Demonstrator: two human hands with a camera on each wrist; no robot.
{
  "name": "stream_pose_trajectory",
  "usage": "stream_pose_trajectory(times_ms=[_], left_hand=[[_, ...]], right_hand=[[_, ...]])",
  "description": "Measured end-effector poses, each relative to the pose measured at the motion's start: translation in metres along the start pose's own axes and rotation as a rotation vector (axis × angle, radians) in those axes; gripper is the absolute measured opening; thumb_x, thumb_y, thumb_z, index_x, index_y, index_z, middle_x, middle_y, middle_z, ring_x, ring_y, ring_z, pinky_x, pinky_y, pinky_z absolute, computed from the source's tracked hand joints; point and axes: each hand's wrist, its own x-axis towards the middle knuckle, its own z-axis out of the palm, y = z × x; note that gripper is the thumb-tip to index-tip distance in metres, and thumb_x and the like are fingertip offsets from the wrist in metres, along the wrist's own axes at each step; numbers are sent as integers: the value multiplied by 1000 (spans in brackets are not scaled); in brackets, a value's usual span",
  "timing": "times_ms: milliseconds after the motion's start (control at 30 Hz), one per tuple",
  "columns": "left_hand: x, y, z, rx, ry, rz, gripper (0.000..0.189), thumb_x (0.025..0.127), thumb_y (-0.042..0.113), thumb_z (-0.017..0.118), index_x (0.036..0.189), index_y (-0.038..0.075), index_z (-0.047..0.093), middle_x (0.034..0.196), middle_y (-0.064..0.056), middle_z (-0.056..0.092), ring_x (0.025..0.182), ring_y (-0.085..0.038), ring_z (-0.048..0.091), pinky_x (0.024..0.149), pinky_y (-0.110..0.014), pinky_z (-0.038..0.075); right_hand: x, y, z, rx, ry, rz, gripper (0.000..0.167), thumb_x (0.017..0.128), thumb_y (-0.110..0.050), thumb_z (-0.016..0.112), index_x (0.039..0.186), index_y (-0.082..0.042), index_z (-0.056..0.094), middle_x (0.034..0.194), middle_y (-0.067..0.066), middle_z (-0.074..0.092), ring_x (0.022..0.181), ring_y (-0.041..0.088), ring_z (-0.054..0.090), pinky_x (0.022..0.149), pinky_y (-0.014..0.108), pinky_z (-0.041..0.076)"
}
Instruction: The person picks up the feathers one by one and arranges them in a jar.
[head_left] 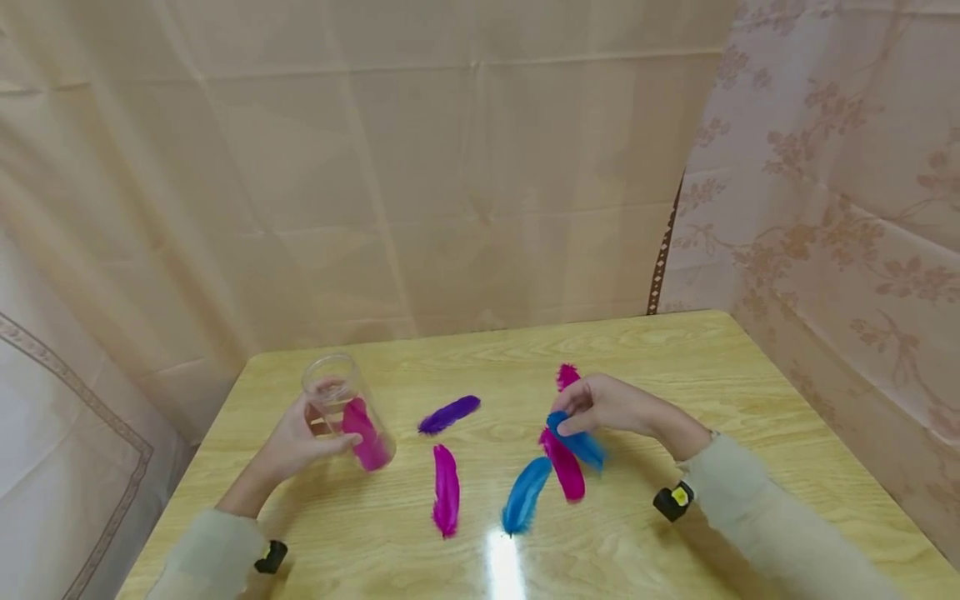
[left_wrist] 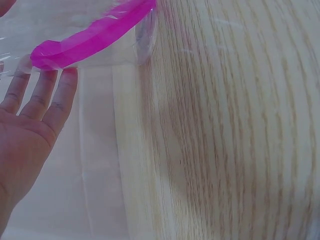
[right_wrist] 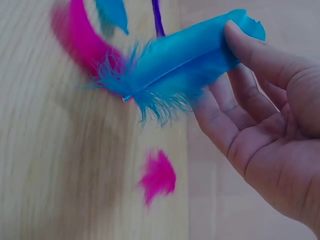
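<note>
My left hand point(head_left: 300, 442) grips a clear cylindrical jar point(head_left: 377, 414) around its side, thumb across the front. The jar tilts, its open mouth toward the back left. A pink feather point(head_left: 365, 435) lies inside; in the left wrist view this feather point(left_wrist: 95, 42) shows through the clear wall, fingertips against the outside. My right hand point(head_left: 615, 406) pinches a blue feather point(head_left: 582, 446) near one end, thumb on top. In the right wrist view its fluffy end point(right_wrist: 145, 85) points away from the palm. Under it on the table is a pink feather point(head_left: 567, 477), partly hidden.
On the wooden table point(head_left: 360, 542) lie a purple feather point(head_left: 450, 414), a magenta feather point(head_left: 446, 492) and a second blue feather point(head_left: 527, 493). Another pink feather point(head_left: 567, 376) shows behind the right hand. A beige curtain point(head_left: 450, 208) hangs behind the table, a floral one point(head_left: 840, 208) at right.
</note>
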Motion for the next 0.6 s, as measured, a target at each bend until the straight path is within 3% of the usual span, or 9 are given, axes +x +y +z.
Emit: stream_pose_trajectory(times_ms=[200, 600], left_hand=[[1, 2, -1, 8, 0, -11, 77, 81, -5, 82, 144, 0, 38, 137, -30, 56, 116, -6, 61, 87, -38, 58], [7, 1, -2, -8, -17, -11, 76, 81, -4, 81, 144, 0, 38, 138, -28, 55, 118, -4, 59, 88, -34, 58]], right_hand=[[20, -27, 10, 61, 32, 12, 28, 91, -24, 79, 113, -10, 74, 99, 6, 75, 94, 25, 70, 80, 39, 60], [53, -71, 32, 145, 14, -42, 27, 93, -21, 77, 116, -8, 73, 101, 7, 74, 93, 24, 71, 81, 39, 60]])
